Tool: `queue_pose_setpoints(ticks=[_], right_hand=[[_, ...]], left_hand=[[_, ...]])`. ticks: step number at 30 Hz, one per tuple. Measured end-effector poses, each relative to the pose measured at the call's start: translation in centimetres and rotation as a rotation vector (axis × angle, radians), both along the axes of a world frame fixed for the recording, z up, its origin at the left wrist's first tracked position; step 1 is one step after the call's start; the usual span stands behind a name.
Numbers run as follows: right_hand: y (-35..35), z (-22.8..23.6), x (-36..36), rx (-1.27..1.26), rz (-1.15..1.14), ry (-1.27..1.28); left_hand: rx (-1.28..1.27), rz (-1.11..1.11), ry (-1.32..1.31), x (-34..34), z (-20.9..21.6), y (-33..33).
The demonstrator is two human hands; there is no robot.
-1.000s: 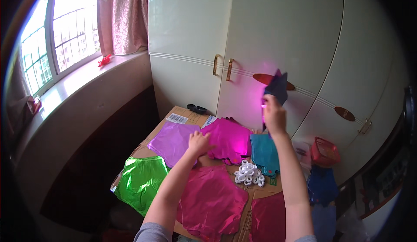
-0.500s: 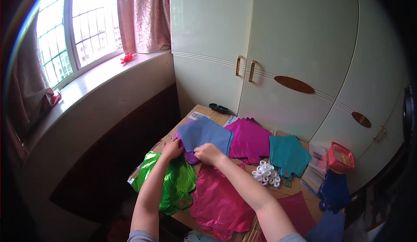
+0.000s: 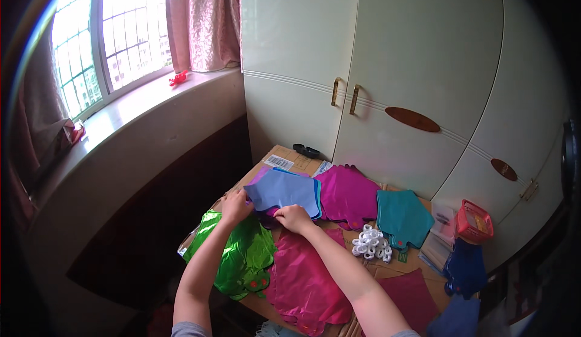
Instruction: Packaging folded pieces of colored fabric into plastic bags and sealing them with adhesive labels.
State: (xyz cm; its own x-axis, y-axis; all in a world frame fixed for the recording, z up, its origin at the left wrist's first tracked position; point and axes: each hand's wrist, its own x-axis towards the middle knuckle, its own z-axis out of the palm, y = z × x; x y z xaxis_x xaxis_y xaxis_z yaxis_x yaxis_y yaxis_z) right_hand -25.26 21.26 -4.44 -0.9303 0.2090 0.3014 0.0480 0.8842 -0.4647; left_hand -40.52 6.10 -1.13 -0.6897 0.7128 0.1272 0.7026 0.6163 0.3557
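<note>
A greyish-blue fabric piece [image 3: 281, 190] lies on a stack of purple and brighter blue pieces, whose edges show behind it and at its right. Its lower edge is pinched by my right hand [image 3: 293, 218], near a notch where purple shows underneath. At the piece's left corner, my left hand [image 3: 235, 206] has its fingers bent in against the edge; the fingertips are partly hidden. Just below my left hand spreads a shiny green piece [image 3: 233, 252]. A shiny pink piece [image 3: 308, 279] extends beneath my right forearm.
Right of the stack lie a magenta piece [image 3: 348, 195], a teal piece [image 3: 404, 216] and a heap of white rings [image 3: 371, 244]. Beyond them are a red basket [image 3: 474, 221] and dark blue pieces [image 3: 466, 267]. Cardboard [image 3: 284, 152] covers the table; a white wardrobe [image 3: 417, 52] stands behind.
The greyish-blue piece has shifted slightly down and left, and its blur is gone. More purple and bright blue edges show behind it. Both hands stay close to its lower left edges.
</note>
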Motion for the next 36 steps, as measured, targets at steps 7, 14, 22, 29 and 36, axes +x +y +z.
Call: queue_pose_setpoints(ticks=[7, 14, 22, 29, 36], right_hand=[[0.2, 0.0, -0.7, -0.289, -0.155, 0.029], [0.7, -0.7, -1.2, -0.321, -0.195, 0.071], [0.7, -0.3, -1.0, -0.482, -0.208, 0.013], [0.5, -0.4, -1.1, -0.506, -0.185, 0.046], [1.0, -0.9, -1.3, -0.526, -0.176, 0.051]], left_hand=[[0.274, -0.458, -0.063, 1.9, -1.1, -1.8], [0.296, -0.481, 0.173, 3.1, -0.5, -1.5], [0.327, -0.566, 0.32, 3.2, -0.2, -1.6], [0.144, -0.421, 0.379, 2.9, -0.2, -1.1], [-0.08, -0.172, 0.4, 1.5, -1.3, 0.1]])
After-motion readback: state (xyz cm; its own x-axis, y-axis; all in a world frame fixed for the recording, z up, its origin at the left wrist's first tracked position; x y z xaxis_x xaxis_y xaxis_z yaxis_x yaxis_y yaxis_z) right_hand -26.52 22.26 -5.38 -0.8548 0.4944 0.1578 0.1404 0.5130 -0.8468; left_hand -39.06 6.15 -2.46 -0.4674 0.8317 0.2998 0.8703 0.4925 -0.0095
